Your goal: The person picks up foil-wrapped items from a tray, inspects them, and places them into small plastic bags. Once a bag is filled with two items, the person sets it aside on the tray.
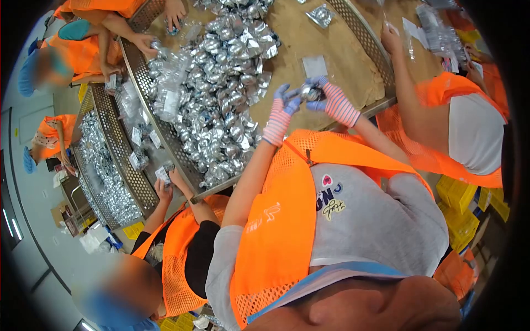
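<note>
Both my hands wear striped gloves with bluish-purple fingers and meet over the table near its front edge. My left hand [282, 107] has its fingers bent at the left side of a silver foil packet [311, 94]. On the packet's right side, my right hand [333, 101] grips it with fingers and thumb. A flat clear pouch with a white insert [314, 67] lies on the brown table surface [292, 33] just beyond my hands. To the left spreads a large heap of silver foil packets [221, 83].
Perforated metal rims [361, 33] border the table. Clear plastic bags [168, 91] lie at the heap's left. Co-workers in orange vests stand close on both sides, one with hands [168, 185] at the lower left. Yellow crates [459, 223] stand at the right.
</note>
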Demonstrator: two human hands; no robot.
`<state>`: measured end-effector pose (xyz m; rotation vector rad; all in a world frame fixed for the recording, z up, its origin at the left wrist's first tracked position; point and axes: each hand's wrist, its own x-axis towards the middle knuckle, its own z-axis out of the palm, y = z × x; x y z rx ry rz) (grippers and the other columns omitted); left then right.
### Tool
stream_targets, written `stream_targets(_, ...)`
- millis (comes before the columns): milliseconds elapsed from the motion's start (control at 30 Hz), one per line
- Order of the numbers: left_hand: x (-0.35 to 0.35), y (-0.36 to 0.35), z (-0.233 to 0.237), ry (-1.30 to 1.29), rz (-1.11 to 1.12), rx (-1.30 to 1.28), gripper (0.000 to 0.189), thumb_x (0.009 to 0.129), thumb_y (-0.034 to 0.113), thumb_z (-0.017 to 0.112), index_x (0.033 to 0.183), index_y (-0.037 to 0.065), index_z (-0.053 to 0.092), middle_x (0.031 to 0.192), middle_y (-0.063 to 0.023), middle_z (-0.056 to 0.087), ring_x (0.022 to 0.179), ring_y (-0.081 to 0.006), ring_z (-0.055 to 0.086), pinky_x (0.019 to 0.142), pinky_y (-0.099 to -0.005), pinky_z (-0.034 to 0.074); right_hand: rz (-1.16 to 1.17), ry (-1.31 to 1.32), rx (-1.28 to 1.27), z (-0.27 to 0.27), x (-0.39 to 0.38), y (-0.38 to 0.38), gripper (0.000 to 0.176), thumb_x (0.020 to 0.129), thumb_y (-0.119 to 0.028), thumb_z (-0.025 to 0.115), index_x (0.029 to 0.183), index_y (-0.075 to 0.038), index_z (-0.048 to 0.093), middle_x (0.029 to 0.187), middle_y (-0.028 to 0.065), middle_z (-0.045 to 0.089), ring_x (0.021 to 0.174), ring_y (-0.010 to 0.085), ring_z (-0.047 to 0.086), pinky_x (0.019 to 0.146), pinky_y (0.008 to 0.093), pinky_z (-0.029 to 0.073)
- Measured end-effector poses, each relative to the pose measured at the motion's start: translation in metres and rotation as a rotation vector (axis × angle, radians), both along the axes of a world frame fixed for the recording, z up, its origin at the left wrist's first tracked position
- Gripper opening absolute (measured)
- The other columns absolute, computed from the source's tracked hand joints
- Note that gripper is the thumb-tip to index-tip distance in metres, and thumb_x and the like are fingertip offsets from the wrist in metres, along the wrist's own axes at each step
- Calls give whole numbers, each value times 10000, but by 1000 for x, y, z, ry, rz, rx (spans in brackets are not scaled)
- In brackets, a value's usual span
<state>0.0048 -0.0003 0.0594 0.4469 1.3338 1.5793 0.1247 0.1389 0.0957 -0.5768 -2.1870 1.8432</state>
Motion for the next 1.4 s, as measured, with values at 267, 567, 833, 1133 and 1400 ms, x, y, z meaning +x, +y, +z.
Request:
stream_targets(267, 2, 11, -32, 1364, -995, -392, 550, 759, 205, 610, 1263, 295, 410, 1263, -144, 437, 1080, -336, 488, 901, -414, 417, 45, -484, -401, -81, -3, 77, 492, 645, -154, 764, 1061, -70, 516, 868, 33, 574, 747, 152, 554, 591, 333, 509)
stream_targets(567, -17, 32, -39, 1295, -822, -696, 750, 770, 291, 618, 1371, 99, 212, 1158, -177, 503, 1056, -324, 504, 869, -412, 427, -41, -346, 228, -86, -79, 87, 538, 635, -181, 760, 1104, -81, 516, 875, 79, 607, 742, 163, 572, 681, 293, 490)
stream_targets(833, -9, 50, -47, 1251, -767, -679, 650, 776, 330, 598, 1298, 44, 338, 1086, -206, 524, 997, -338, 526, 837, -406, 445, 55, -654, 820, -40, -84, 55, 460, 714, -343, 638, 1064, -71, 516, 1012, 150, 592, 921, 313, 573, 798, 398, 456)
stream_targets(1133, 6, 52, -59, 873, -632, -645, 554, 805, 355, 558, 1197, -16, 434, 1148, -245, 502, 1065, -372, 490, 892, -411, 410, 255, -853, 948, -24, -90, 46, 410, 693, -349, 659, 998, -96, 556, 975, 95, 616, 932, 261, 586, 747, 401, 488)
stream_targets(1400, 26, 55, -75, 603, -492, -563, 569, 822, 355, 546, 1234, -12, 407, 1140, -240, 525, 1074, -373, 486, 890, -392, 397, 164, -875, 966, -46, -73, 31, 404, 708, -359, 657, 998, -91, 573, 930, 98, 606, 900, 260, 589, 762, 373, 487)
